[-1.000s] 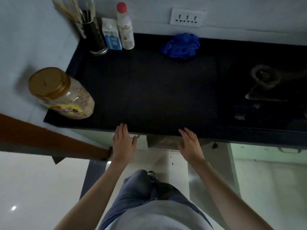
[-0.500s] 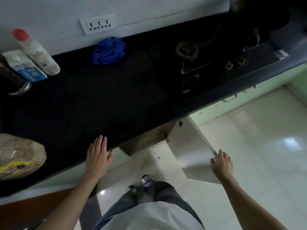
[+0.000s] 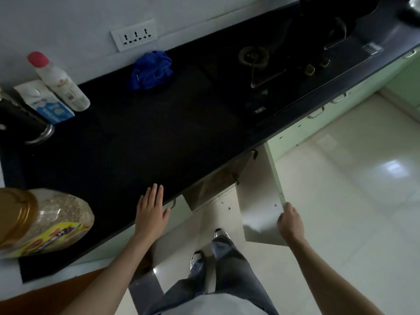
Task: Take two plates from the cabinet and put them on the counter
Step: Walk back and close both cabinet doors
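A black counter (image 3: 145, 142) runs across the view, with pale green base cabinets below it. One cabinet door (image 3: 259, 210) stands swung open under the counter's front edge. My right hand (image 3: 291, 221) grips the outer edge of that door. My left hand (image 3: 151, 211) lies flat on the counter's front edge, fingers apart, holding nothing. The inside of the cabinet (image 3: 216, 185) is dark and mostly hidden by the counter. No plates are visible.
A grain jar with a gold lid (image 3: 43, 221) lies at the counter's left. A blue cloth (image 3: 151, 70), a red-capped bottle (image 3: 59, 81), a carton (image 3: 44, 103) and a dark utensil holder (image 3: 25, 123) line the back. A gas hob (image 3: 272, 64) sits to the right. My feet (image 3: 209, 246) stand on pale floor tiles.
My right hand pulled the cabinet door outward and now holds its edge. My left hand stayed on the counter edge. The view swung right toward the hob.
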